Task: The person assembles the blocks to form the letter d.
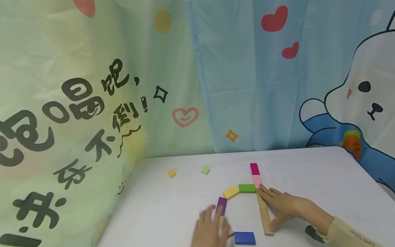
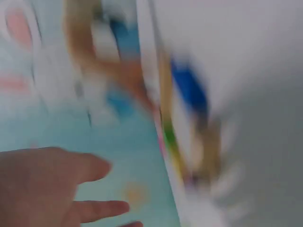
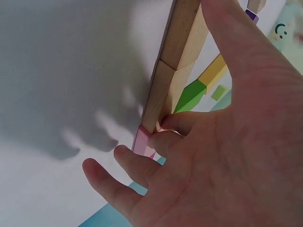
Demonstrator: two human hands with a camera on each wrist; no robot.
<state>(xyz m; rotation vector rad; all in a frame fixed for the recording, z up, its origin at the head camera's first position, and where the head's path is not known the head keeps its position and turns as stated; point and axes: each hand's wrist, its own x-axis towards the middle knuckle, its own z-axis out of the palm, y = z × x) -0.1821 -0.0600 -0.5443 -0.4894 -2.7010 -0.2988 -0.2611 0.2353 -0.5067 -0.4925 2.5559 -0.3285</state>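
Observation:
Over the lower middle of the table is my left hand (image 1: 210,228), blurred, its fingers spread with nothing between them. Next to its fingertips lies a purple block (image 1: 221,205), and a wooden block (image 2: 208,149) is partly hidden by it in the head view. A blue block (image 1: 244,238) sits to its right. My right hand (image 1: 285,207) rests along a row of natural wood blocks (image 1: 264,216), thumb at the near end and fingertips by a pink block (image 1: 257,180). A magenta block (image 1: 254,168) tops the row. Green (image 1: 247,188) and yellow (image 1: 231,192) blocks curve from it towards the purple one.
Farther back on the white table (image 1: 308,171) lie a small orange block (image 1: 171,173) and a small light green block (image 1: 205,170). A printed curtain (image 1: 234,85) hangs behind the table and along its left side. A dark object (image 1: 314,234) is by the right sleeve.

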